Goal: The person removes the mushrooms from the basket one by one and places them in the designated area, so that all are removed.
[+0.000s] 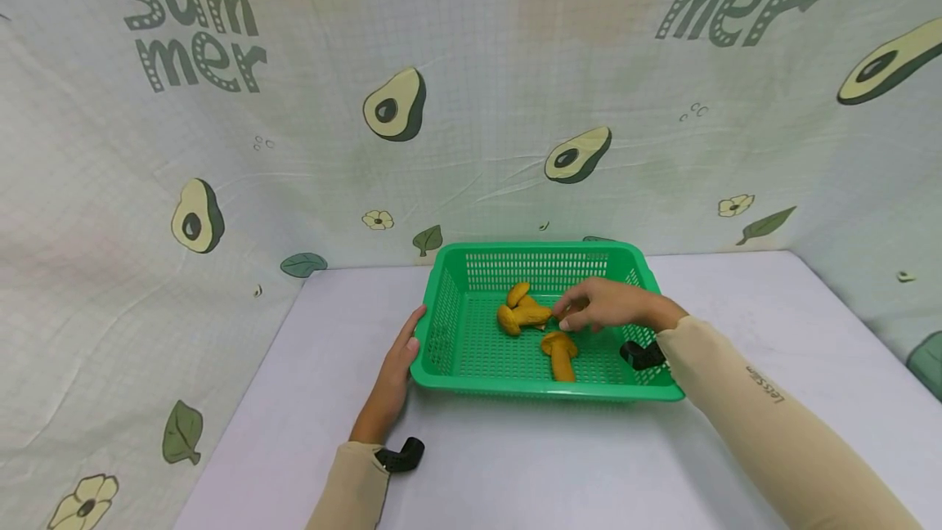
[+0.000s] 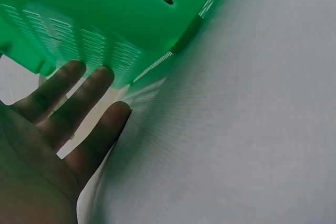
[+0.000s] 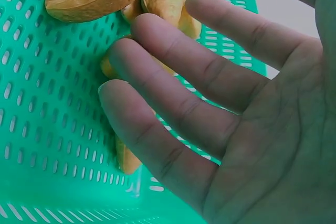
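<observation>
Right hand (image 1: 605, 305): fingers relaxed above yellow-brown toy mushrooms (image 1: 521, 311); pinch one stem squarely. Left hand (image 1: 397, 362): flat, steadying green perforated plastic basket (image 1: 441, 325).

place: staged recording booth | evidence: avocado-print "Summer" cloth backdrop (image 1: 471, 105); plain white table (image 1: 736, 334)
</observation>
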Available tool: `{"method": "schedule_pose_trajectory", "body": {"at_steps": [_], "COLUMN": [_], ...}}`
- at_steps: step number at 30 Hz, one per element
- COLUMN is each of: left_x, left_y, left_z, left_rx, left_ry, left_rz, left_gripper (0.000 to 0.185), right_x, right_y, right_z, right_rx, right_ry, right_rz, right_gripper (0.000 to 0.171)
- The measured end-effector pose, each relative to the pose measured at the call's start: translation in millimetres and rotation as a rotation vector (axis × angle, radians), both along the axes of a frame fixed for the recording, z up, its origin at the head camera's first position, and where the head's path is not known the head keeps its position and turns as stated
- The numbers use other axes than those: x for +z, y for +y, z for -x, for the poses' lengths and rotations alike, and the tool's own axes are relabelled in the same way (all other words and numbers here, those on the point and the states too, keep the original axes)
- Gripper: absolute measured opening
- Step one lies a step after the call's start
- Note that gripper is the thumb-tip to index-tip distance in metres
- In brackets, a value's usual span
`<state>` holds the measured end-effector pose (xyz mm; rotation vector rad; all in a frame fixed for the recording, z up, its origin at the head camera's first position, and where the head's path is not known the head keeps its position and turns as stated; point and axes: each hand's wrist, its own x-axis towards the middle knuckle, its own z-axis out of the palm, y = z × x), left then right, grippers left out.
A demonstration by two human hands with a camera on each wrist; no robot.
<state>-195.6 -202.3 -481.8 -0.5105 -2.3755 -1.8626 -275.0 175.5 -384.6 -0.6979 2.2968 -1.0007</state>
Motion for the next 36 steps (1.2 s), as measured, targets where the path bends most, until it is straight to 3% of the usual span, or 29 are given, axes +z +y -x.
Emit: {"method": "schedule_pose_trajectory", "body": {"at_steps": [7,13,19,36], "left_x": [-1.0,0.6,0.8,2.4], "left_y": [-0.1,-0.4,-0.1,0.8], "left_z": [-0.2,-0.5,-0.7,-0.7], "left_rx": [0.0,-0.003,-0.006,-0.012], "left_ry": [-0.006,-0.008,-0.003,0.0], "left_rz": [0.013,0.019,0.023,0.018], "left_gripper": [0.049,0.049,0.05,0.05], "right_x": [-1.3,-4.8,-7.5,-10.9], "right_y": [0.2,-1.8,-5.4,-10.3], "right_z": [-0.3,-0.1,-0.4,0.3], "right_rx": [0.005,0.056,0.106,0.14], "right_ry": [0.029,0.118,0.15,0.163], "right_rz": [-0.03,-0.115,-0.161,-0.195], "right_gripper": [0.042,0.039,0.04,0.036]}}
